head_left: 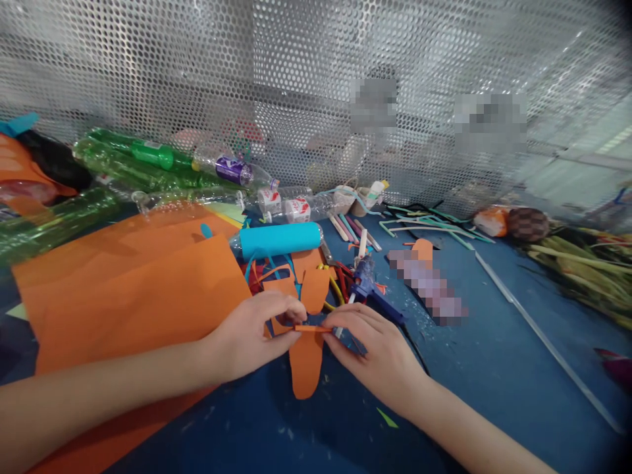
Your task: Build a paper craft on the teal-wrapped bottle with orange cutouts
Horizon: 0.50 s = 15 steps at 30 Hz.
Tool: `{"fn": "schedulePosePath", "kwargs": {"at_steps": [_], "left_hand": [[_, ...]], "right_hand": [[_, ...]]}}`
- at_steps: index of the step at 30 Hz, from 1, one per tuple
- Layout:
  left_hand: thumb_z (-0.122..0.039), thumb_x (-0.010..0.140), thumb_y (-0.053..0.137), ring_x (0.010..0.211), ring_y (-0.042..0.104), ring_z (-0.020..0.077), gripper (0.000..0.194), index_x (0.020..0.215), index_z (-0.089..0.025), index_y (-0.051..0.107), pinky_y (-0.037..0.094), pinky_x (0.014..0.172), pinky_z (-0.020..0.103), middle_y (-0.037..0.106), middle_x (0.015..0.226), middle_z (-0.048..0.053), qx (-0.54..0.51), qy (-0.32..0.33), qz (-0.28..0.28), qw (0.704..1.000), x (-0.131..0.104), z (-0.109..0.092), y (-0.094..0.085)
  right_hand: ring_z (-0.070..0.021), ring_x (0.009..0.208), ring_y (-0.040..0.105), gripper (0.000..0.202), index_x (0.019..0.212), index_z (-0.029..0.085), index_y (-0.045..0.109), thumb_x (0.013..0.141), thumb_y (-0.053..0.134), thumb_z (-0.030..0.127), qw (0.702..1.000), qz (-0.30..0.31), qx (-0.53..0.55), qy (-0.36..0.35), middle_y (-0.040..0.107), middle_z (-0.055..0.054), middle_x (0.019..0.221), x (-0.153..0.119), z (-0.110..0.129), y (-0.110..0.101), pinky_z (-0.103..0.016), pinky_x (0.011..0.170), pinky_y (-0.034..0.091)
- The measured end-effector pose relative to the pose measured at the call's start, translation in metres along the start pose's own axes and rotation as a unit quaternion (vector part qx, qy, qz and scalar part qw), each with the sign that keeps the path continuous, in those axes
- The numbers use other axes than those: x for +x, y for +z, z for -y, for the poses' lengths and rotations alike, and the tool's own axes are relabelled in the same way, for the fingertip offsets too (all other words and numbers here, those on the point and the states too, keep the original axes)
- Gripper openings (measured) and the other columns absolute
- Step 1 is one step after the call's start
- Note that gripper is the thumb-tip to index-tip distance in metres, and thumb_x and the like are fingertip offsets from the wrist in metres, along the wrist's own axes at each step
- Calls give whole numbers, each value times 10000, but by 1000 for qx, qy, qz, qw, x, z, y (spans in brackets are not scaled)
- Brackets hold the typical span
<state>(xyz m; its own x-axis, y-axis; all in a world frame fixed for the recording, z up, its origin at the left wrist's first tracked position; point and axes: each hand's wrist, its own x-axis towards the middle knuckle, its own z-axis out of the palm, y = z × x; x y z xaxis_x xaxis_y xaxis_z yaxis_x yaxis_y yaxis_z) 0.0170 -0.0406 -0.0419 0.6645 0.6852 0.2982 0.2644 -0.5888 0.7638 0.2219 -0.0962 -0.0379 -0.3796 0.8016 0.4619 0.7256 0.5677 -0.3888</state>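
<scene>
A narrow strip of orange paper [313, 328] is stretched between my two hands, seen nearly edge-on. My left hand [257, 329] pinches its left end, and my right hand [378, 349] pinches the right end. Just under the strip lies a rounded orange paper piece [306, 368]; whether it is joined to the strip I cannot tell. Another rounded orange cutout [315, 289] rests beyond my fingers. A blue glue gun [368, 283] lies past my right hand. Behind the cutouts is a bottle wrapped in blue paper [281, 239].
Large orange sheets [148, 296] cover the left of the blue table [494, 342]. Green plastic bottles [143, 164] and clear bottles [299, 209] line the back before a perforated metal screen [296, 66]. A long clear stick [513, 299] and dry husks [587, 263] lie right.
</scene>
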Motion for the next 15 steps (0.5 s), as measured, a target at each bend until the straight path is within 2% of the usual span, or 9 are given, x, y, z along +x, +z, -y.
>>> {"fn": "schedulePosePath", "kwargs": {"at_steps": [4,10,15], "left_hand": [[-127,782,555,736,573,118,61,817,-173,575,480,697,249,600,788,2,-59,-14,-12,998,-1,-3,-1],[-171,811,552,731,574,116,42,815,-171,594,483,674,235,611,778,9,-102,-30,-36,994,-1,-2,-1],[-173,790,561,727,572,116,27,798,-162,585,488,662,227,604,790,18,-133,-46,-58,988,1,-1,-1]], "right_hand": [[-149,789,608,99,884,205,598,841,537,140,999,-37,25,0,667,-27,807,1,3,-4,-265,686,513],[-144,796,619,126,899,198,605,801,595,117,997,-60,45,-11,676,-23,811,1,7,-7,-256,705,521],[-144,803,635,144,909,205,601,809,565,109,994,-82,67,-4,680,-28,828,0,7,-7,-259,707,536]]}}
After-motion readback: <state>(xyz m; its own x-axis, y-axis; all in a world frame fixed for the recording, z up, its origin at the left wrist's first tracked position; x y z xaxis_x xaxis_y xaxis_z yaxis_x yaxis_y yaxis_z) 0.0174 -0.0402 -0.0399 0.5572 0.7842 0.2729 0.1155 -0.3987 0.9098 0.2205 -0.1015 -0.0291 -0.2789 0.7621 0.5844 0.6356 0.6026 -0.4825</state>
